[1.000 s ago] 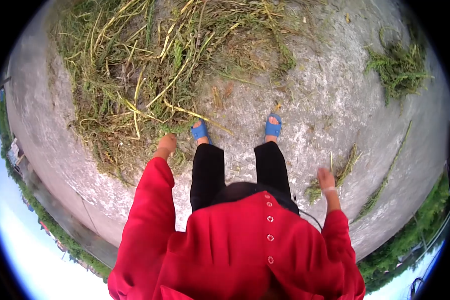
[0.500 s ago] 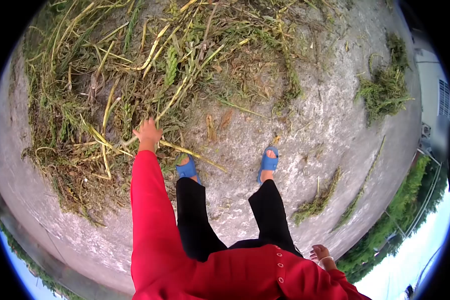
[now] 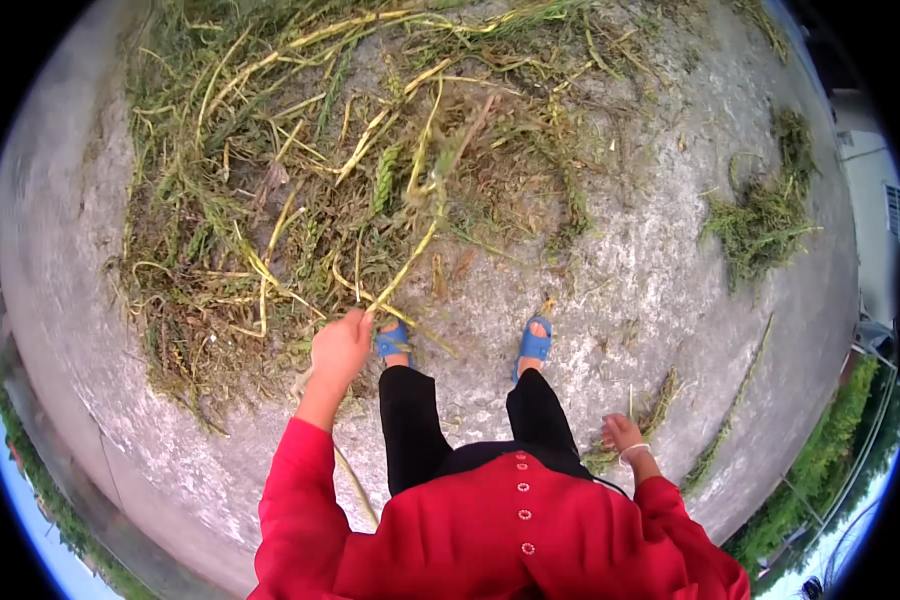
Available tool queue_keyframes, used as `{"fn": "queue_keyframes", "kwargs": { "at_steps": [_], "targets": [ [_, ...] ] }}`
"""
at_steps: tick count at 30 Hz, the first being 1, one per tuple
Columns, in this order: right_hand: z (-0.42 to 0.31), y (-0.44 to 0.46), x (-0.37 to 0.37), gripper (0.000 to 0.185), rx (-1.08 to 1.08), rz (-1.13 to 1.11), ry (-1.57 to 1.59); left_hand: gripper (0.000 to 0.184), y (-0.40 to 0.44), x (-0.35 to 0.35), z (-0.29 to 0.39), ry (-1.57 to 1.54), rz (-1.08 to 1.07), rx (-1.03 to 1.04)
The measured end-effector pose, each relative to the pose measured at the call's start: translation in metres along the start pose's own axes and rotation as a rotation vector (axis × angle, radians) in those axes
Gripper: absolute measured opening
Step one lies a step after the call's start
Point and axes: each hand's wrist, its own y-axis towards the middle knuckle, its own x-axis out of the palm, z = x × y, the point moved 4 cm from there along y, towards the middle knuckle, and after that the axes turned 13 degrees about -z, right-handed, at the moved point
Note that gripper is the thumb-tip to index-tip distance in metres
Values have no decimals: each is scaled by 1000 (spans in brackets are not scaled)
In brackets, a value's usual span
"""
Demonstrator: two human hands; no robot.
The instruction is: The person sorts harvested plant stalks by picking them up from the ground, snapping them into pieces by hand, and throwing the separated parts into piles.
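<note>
My left hand (image 3: 342, 348) is closed around a long yellowish plant stalk (image 3: 410, 262), raised off the ground. The stalk's branching upper part reaches up and to the right over the heap of cut plants (image 3: 300, 230). A stalk end also shows below the hand, beside my left leg. On the other side, my right hand (image 3: 625, 434) hangs near my right leg, its fingers loosely bent and apart, with nothing seen in them. The heap is a tangle of green leaves, dry stems and brown litter.
My feet in blue sandals (image 3: 533, 345) stand on grey concrete (image 3: 630, 300) at the heap's near edge. A smaller green clump (image 3: 765, 205) lies to the right. Thin plant stems (image 3: 730, 405) are on the ground beyond my right hand. A pale building (image 3: 868, 175) stands at the far right.
My left hand has come up and back from the heap towards my body, lifting the stalk with it. My right hand has swung slightly forward. The view has shifted a little.
</note>
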Motion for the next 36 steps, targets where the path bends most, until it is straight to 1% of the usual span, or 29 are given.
{"fn": "queue_keyframes", "kwargs": {
  "at_steps": [1, 4, 7, 8, 10, 11, 12, 13, 14, 15, 16, 19, 20, 22, 23, 24, 26, 27, 28, 29, 30, 31, 32, 34, 35, 36],
  "targets": [
    [-10, 0, -1, 28, -28, 1, -41, 32, -19, -14, 8, -57, 44, -1],
    [-22, -2, -19, 27, -143, 4, -154, 32, -77, -48, 35, 45, 187, 32],
    [-34, -11, -44, 28, -237, 44, -270, 29, -141, -90, 63, -117, 339, 64],
    [-37, -14, -55, 28, -268, 61, -318, 28, -162, -101, 75, -156, 443, 100],
    [-39, -4, -79, 28, -444, 140, -581, 27, -202, -124, 93, -105, 508, 157],
    [-43, 4, -92, 28, -539, 194, -706, 26, -222, -135, 106, -99, 592, 197],
    [-51, 7, -103, 28, -550, 201, -717, 25, -243, -144, 117, -92, 674, 237],
    [-64, 3, -112, 28, -562, 207, -727, 24, -264, -154, 120, -55, 707, 195],
    [-82, 0, -122, 27, -573, 217, -739, 28, -282, -161, 130, -194, 833, 246],
    [-101, -5, -130, 25, -588, 217, -766, 30, -299, -168, 138, -253, 908, 303],
    [-122, -12, -138, 25, -657, 232, -774, 33, -317, -175, 142, -313, 981, 358],
    [-192, -30, -148, 23, -868, 292, -789, 35, -347, -192, 142, -600, 972, 550],
    [-218, -39, -150, 23, -938, 330, -792, 33, -352, -198, 144, -647, 995, 636],
    [-273, -83, -145, 25, -1160, 360, -683, 31, -356, -214, 150, -747, 1029, 827],
    [-301, -110, -138, 32, -1253, 313, -629, 30, -356, -222, 156, -795, 1003, 880],
    [-329, -141, -127, 39, -1341, 264, -578, 30, -357, -229, 160, -791, 1029, 941],
    [-380, -215, -90, 58, -1490, 307, -675, 31, -354, -238, 164, -800, 1070, 1046],
    [-406, -236, -63, 76, -1489, 182, -701, 31, -356, -243, 172, -825, 1020, 1098],
    [-426, -272, -24, 88, -1489, 27, -674, 32, -357, -248, 180, -846, 1040, 1121],
    [-446, -289, 19, 101, -1449, -178, -665, 32, -358, -250, 187, -853, 1047, 1126],
    [-459, -296, 62, 110, -1485, -323, -731, 32, -359, -252, 191, -854, 1057, 1129],
    [-466, -308, 107, 115, -1443, -461, -774, 33, -357, -254, 193, -875, 1063, 1143],
    [-469, -303, 150, 104, -1600, -544, -712, 33, -355, -255, 195, -896, 1066, 1156],
    [-461, -304, 220, 62, -1451, -999, -561, 33, -355, -253, 196, -818, 1081, 1117],
    [-462, -302, 232, 48, -1410, -946, -561, 33, -355, -251, 197, -822, 1123, 1060],
    [-462, -303, 241, 37, -1367, -892, -566, 33, -356, -254, 190, -828, 1128, 1037]
  ]
}}
